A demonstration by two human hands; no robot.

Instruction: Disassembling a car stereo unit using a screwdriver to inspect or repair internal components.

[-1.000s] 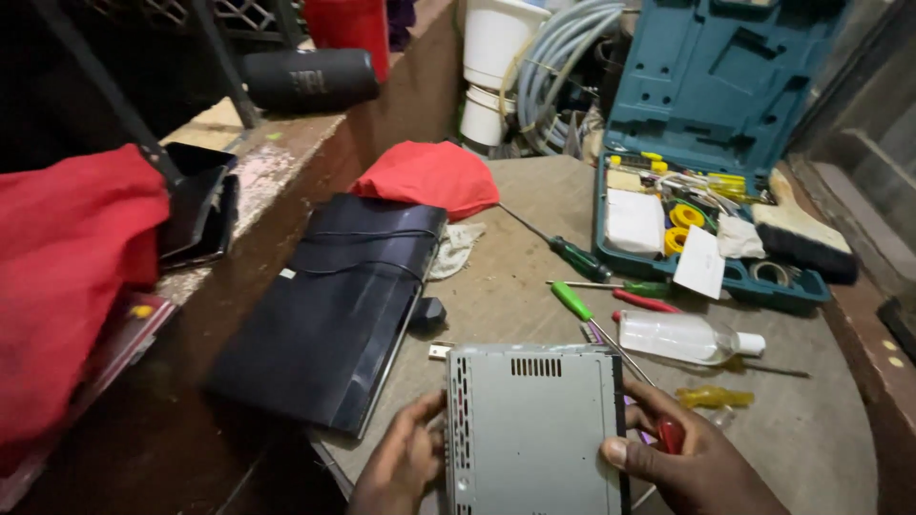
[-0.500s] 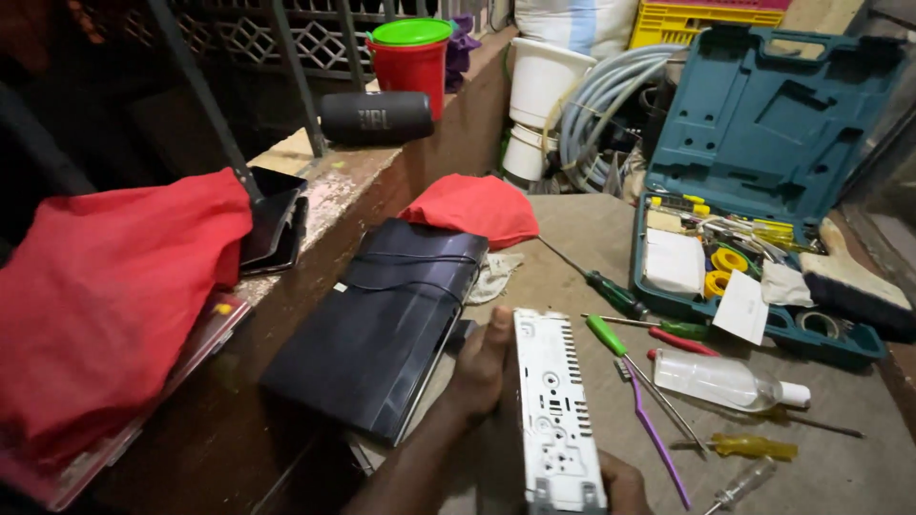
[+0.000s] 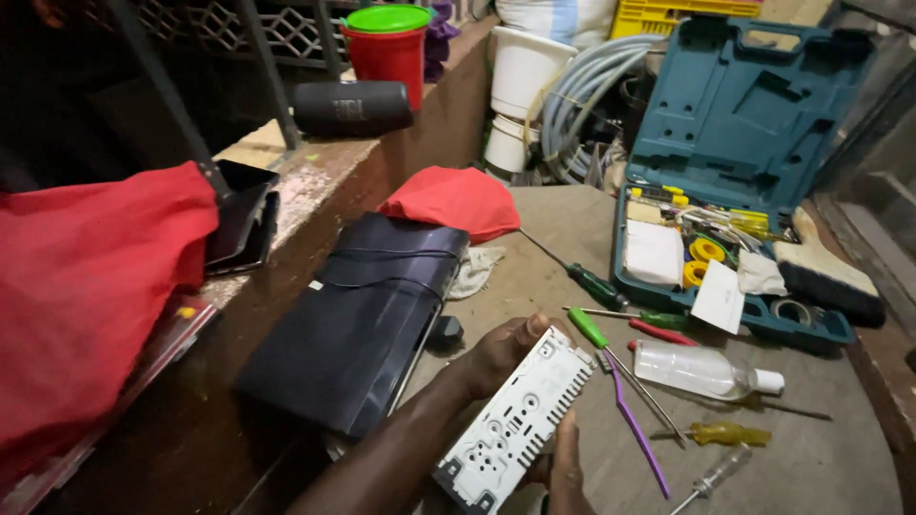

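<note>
Hands | left hand (image 3: pixel 501 355), right hand (image 3: pixel 565 467) grip white unit (image 3: pixel 520 420) | now tilted diagonally

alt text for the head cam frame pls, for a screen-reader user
Seen from above, a person's left hand and right hand hold a white car stereo unit tilted on edge over a workbench. Screwdrivers, a clear plastic bottle and an open teal tool case lie to the right; a black flat device and red cloth lie to the left.
</note>
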